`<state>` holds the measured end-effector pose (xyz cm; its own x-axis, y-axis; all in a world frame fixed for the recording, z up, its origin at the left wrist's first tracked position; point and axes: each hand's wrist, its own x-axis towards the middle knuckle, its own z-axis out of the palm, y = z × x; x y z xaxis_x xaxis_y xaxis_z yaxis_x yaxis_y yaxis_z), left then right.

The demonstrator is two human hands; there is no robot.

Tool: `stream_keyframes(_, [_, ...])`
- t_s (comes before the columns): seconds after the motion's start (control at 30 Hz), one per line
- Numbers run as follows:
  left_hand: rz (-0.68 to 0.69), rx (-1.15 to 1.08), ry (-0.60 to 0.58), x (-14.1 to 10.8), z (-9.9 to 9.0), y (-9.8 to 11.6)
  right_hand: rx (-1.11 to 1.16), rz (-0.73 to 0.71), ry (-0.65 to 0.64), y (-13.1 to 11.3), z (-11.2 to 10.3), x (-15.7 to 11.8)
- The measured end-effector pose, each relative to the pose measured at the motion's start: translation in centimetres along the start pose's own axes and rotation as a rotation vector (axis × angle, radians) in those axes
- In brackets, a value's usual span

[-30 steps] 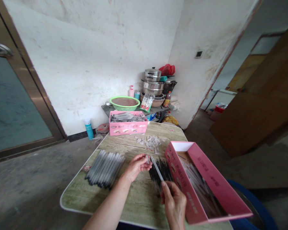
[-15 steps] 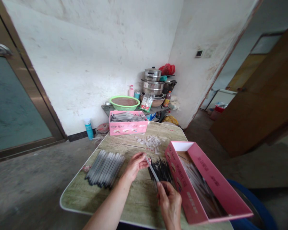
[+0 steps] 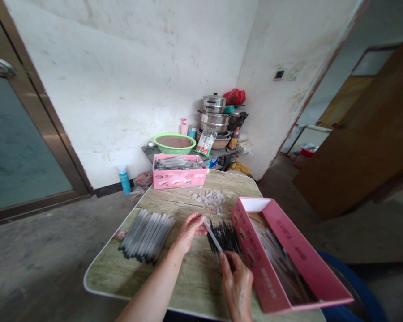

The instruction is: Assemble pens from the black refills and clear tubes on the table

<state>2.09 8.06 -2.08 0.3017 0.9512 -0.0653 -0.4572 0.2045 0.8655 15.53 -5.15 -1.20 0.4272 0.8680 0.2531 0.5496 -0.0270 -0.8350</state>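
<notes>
A slim translucent pen barrel (image 3: 213, 235) slants between my two hands above the table. My left hand (image 3: 191, 229) pinches its far end with thumb and fingertips; whether a small part is also in that pinch is hidden. The near end is gripped by my right hand (image 3: 235, 276), thumb along the top and fingers curled. Just beyond my right hand lies a bundle of thin black-ended pen refills (image 3: 226, 237). To the left of my left hand, a neat row of translucent pens (image 3: 147, 235) with dark near ends rests on the table. Small whitish pieces (image 3: 211, 199) are scattered farther back.
On the right stands a long open pink box (image 3: 268, 268) with translucent tubes inside. Another pink box (image 3: 179, 179), full of pens, sits at the table's (image 3: 121, 281) far edge. Behind it, a low stand holds a green basin (image 3: 174, 150) and stacked pots (image 3: 214, 120).
</notes>
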Motion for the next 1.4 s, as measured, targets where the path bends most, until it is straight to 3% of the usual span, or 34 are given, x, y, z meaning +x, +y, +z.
stream_keyframes(0.27, [0.034, -0.039, 0.051, 0.6, -0.5, -0.8, -0.102, -0.129, 0.022, -0.3, 0.5, -0.3])
stream_keyframes(0.43, [0.048, -0.038, 0.086, 0.6, -0.4, -0.7, -0.139, -0.215, -0.048, -0.5, 0.4, 0.1])
stream_keyframes(0.63, [0.058, -0.013, 0.07, 0.6, -0.3, -0.7, -0.105, -0.188, -0.085, -0.7, 0.4, 0.3])
stream_keyframes(0.8, [0.081, 0.025, 0.03, 0.4, -0.2, -0.4, 0.066, -0.038, -0.132, -0.4, 0.3, 0.5])
stream_keyframes(1.03, [0.1, 0.047, 0.013, 0.1, 0.2, -0.2, 0.57, 0.449, -0.242, -1.0, 0.8, -0.2])
stream_keyframes(1.17, [0.099, 0.109, 0.018, 0.2, 0.3, -0.5, 0.625, 0.502, -0.246, -0.9, 1.6, -0.5])
stream_keyframes(1.27, [0.159, 0.211, 0.16, 0.7, -0.1, -0.3, 0.538, 0.394, -0.25, -0.6, 2.4, -0.5])
stream_keyframes(1.4, [0.375, 0.202, 0.49, 1.4, -1.6, 1.4, 0.421, 0.28, -0.271, -0.4, 3.4, -0.7])
